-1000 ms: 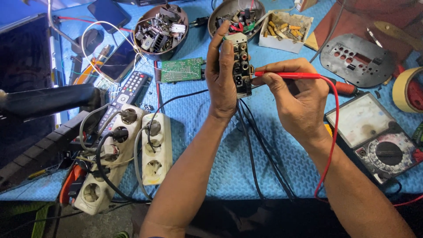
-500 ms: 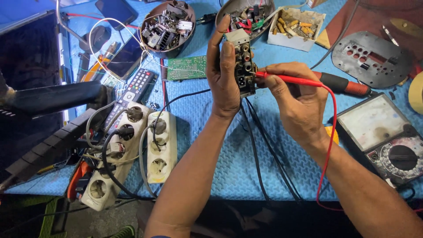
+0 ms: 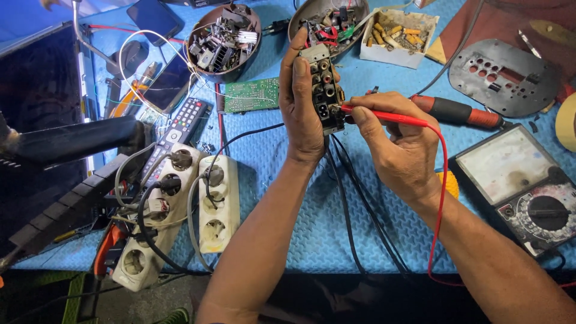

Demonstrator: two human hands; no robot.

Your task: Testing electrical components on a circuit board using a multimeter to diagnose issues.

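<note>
My left hand (image 3: 303, 114) grips a narrow black connector panel (image 3: 324, 90) with several round jacks, held upright above the blue mat. My right hand (image 3: 399, 144) pinches a red test probe (image 3: 384, 116), its tip touching the lower part of the panel. The probe's red lead (image 3: 443, 180) loops over my right wrist and down toward the table's front edge. Black cables (image 3: 354, 204) hang from the panel between my forearms.
An analog multimeter (image 3: 519, 186) lies at the right, a red-handled screwdriver (image 3: 462, 112) behind my right hand. Two white power strips (image 3: 186, 210) with plugs sit left, beside a remote (image 3: 183, 123), a green circuit board (image 3: 252, 95), and bowls of parts (image 3: 222, 39).
The view shifted slightly, so everything sits lower in the frame. Both hands keep their hold, with the probe still against the panel.
</note>
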